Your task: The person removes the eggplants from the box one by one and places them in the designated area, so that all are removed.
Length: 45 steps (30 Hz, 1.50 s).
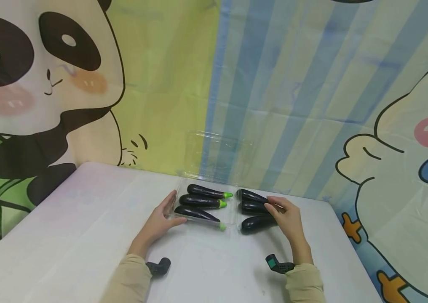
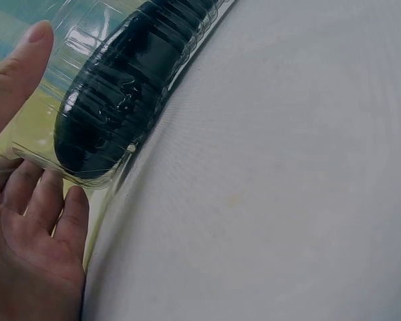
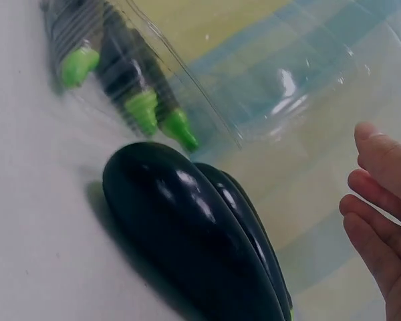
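Close to the far edge of the white surface point(image 1: 214, 269), a clear box point(image 1: 233, 211), lid point(image 1: 218, 155) raised, holds three eggplants point(image 1: 200, 201), with three loose eggplants point(image 1: 256, 224) just right of it and free room running left and toward the person. The left hand's point(image 1: 161, 219) spread grip touches the box's left end; the right hand's point(image 1: 287, 216) grip is parted and holds nothing, at the loose eggplants' right ends. A printed cartoon backdrop point(image 1: 172, 84) hangs just behind the surface.

We see 6 purple-black eggplants point(image 1: 200, 201), bright green stem ends point(image 1: 223, 204), a white table point(image 1: 85, 235), beige sleeves point(image 1: 129, 280) and a yellow, blue-striped backdrop point(image 1: 168, 84).
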Tool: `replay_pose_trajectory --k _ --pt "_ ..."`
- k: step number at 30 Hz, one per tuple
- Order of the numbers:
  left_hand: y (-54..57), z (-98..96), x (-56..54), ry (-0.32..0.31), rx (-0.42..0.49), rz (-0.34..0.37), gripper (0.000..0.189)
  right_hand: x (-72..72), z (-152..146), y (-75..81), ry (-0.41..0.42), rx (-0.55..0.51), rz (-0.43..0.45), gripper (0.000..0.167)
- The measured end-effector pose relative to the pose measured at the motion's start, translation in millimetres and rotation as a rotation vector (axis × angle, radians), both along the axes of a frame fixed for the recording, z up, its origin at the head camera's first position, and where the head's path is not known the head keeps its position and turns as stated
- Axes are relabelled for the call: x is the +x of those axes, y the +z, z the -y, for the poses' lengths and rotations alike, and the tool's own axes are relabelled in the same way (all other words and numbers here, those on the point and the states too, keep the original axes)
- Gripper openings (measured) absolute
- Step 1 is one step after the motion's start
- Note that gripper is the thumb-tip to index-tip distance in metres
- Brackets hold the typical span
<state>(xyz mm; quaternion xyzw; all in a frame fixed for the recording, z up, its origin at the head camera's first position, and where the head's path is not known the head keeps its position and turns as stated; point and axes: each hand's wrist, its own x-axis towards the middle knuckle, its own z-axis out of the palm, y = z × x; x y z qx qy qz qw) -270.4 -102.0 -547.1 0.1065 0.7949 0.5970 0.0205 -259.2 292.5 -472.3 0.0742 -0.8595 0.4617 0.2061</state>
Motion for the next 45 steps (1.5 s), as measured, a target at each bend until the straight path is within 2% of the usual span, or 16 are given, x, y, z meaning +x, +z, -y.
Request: replay_pose_trajectory --k 4,7,12,23,30,38,45 --pt "-0.3 -0.8 -2.7 -0.008 0.007 -0.002 0.106 7.2 20 15.5 0.059 0.036 -0.033 0.027" --pt "0.6 -2.3 -2.9 -0.011 0.019 -0.002 0.107 1.3 26 9.7 0.090 0.073 -0.038 0.028" --pt "0.9 -1.9 0.0 -0.011 0.031 0.005 0.107 -17.9 34 -12.2 0.123 0.096 -0.023 0.030" --pt "0.4 -1.9 3.9 -0.008 0.028 0.017 0.108 -42.1 65 -18.0 0.143 0.171 0.115 0.036" --pt "0.6 -2.2 0.1 -0.009 0.033 0.004 0.106 -53.2 81 -19.7 0.152 0.200 0.111 0.033" --pt "1.2 -4.7 0.3 -0.005 0.019 0.001 0.107 -55.6 90 -21.6 0.107 0.391 0.042 0.033" --pt "2.5 -2.5 0.0 -0.008 0.013 -0.015 0.106 -59.6 99 -17.8 0.063 0.537 0.083 0.034"
